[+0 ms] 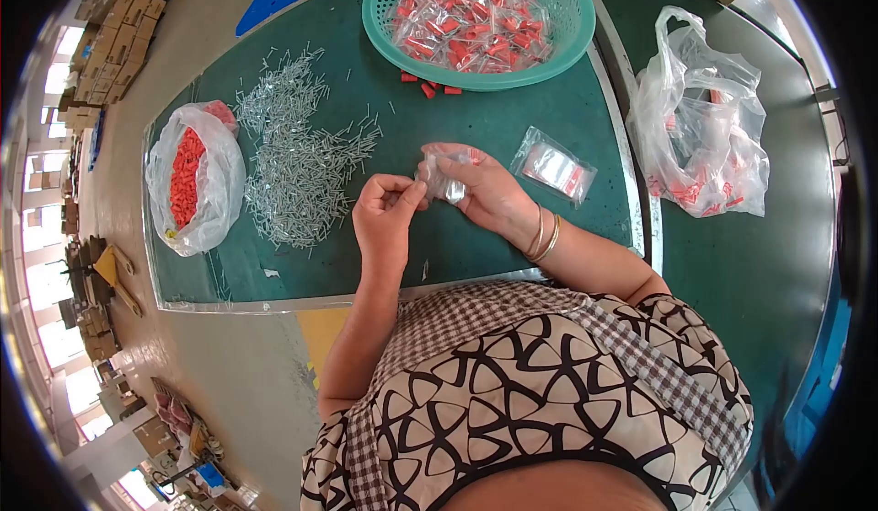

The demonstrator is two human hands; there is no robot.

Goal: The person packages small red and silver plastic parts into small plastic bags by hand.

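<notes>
top: brown-cream geometric print | trim: checked | right wrist: thin gold bangles (543, 236)

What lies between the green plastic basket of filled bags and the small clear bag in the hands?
In the head view, a few loose red plastic pieces lie beside the basket; otherwise bare green mat reaches the bag.

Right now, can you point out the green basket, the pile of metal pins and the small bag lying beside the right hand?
green basket (380, 19), head view, on its bare left rim.
pile of metal pins (297, 168), head view, middle of the heap.
small bag (552, 165), head view, centre of the clear plastic.
</notes>
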